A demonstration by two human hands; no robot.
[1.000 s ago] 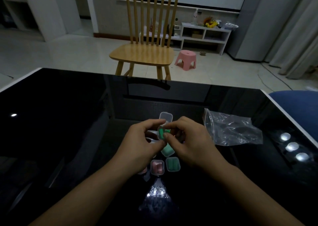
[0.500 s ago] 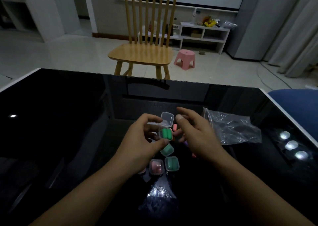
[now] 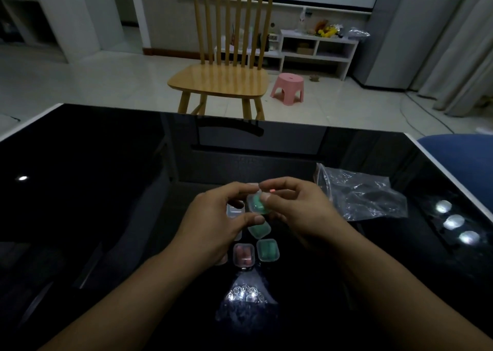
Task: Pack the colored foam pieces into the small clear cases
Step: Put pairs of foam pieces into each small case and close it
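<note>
Across the lower half of the view spreads a black glass table (image 3: pixel 106 190), with a wooden chair (image 3: pixel 221 83) beyond its far edge at 12 o'clock. At 2 o'clock from the hands lies a crumpled clear plastic bag (image 3: pixel 365 195). Both hands meet at the table's centre: the left hand (image 3: pixel 213 225) and the right hand (image 3: pixel 301 212) each curl fingers and thumb round 1 small clear case (image 3: pixel 257 203) holding green foam, raised off the glass. At 6 o'clock below them sit 3 filled cases: a green case (image 3: pixel 259 230), a second green case (image 3: pixel 268 249) and a pink case (image 3: pixel 243 254). An empty-looking case (image 3: pixel 235 209) sits just left of the held one. Risk, as I judge it: uneven thumb pressure could leave the lid unlatched or trap the foam at the rim, letting the small case slip.
</note>
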